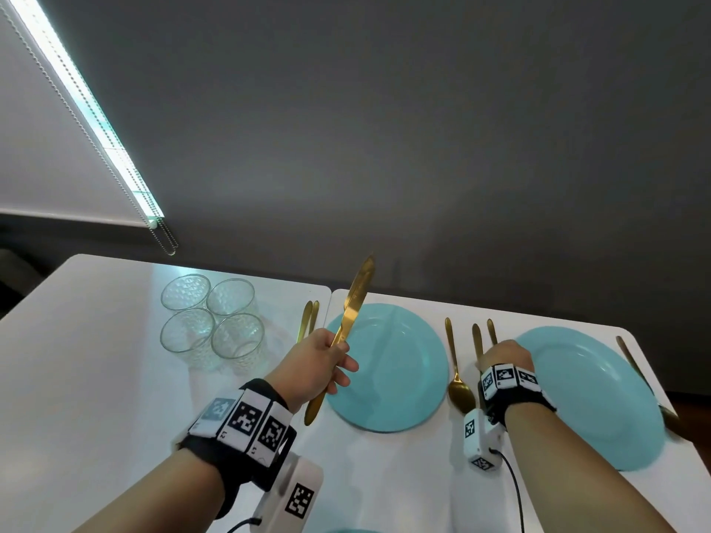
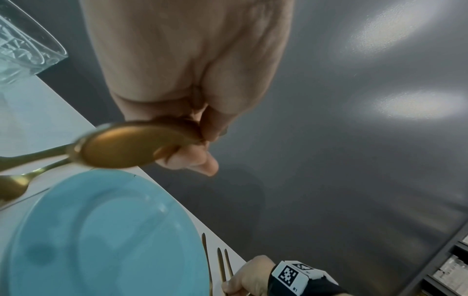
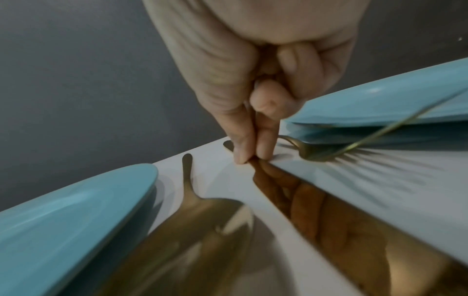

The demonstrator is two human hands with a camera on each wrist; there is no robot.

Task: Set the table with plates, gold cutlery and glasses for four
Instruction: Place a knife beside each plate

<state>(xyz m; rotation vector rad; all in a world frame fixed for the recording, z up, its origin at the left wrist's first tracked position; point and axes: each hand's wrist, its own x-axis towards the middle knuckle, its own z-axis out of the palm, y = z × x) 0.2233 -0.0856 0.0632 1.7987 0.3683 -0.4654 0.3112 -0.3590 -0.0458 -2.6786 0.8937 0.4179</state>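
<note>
I see a white table [image 1: 96,378] in front of a dark grey wall [image 1: 423,128]. From the head view, 4 clear glasses [image 1: 212,322] stand close together at the far left. My left hand [image 1: 321,365] is lifted above the table, fingers curled round a gold knife [image 1: 348,325] that points up and away, over the edge of the left blue plate [image 1: 388,367]. A gold spoon [image 1: 458,373] lies just right of that plate. My right hand [image 1: 506,357] is down on the table between the 2 plates, on gold cutlery handles [image 1: 484,338]. The right blue plate [image 1: 592,398] has a gold piece [image 1: 640,375] lying along its far right side. From the left wrist view, the fingers [image 2: 192,158] are closed on the knife's handle end [image 2: 131,145], blurred and close to the lens, above the blue plate [image 2: 101,240]. From the right wrist view, the thumb and first finger [image 3: 263,138] pinch the thin handle of a second gold knife [image 3: 336,228] lying flat on the table; a spoon [image 3: 202,230] is to its left and a fork [image 3: 319,154] to its right, beside the plate.
</note>
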